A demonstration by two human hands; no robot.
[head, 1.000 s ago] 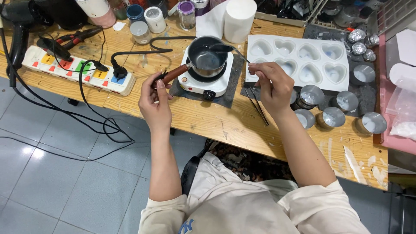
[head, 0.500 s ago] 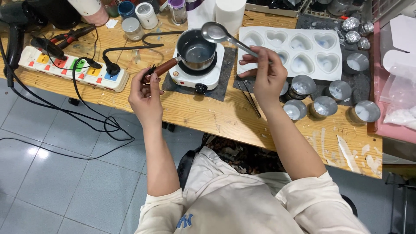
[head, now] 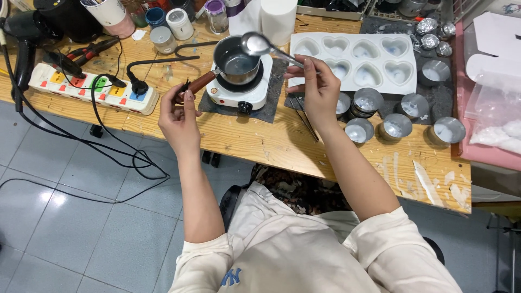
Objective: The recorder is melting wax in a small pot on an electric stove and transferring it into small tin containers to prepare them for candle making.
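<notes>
Fingers of my right hand [head: 320,89] pinch the light, stiff metal spoon [head: 255,42] by its handle; my left hand [head: 178,116] grips the saucepan's wooden handle [head: 196,86], probably heavier.

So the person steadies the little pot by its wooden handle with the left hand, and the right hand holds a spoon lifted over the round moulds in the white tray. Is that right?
Not quite: the head view shows heart-shaped moulds in the white tray, not round ones. The rest holds: the left hand grips the pot by its wooden handle, and the right hand holds the spoon lifted.

1 saucepan [head: 236,54], 1 spoon [head: 260,44], 1 hotplate [head: 239,89], 1 heart mould [head: 355,61], 1 power strip [head: 92,88]
</notes>
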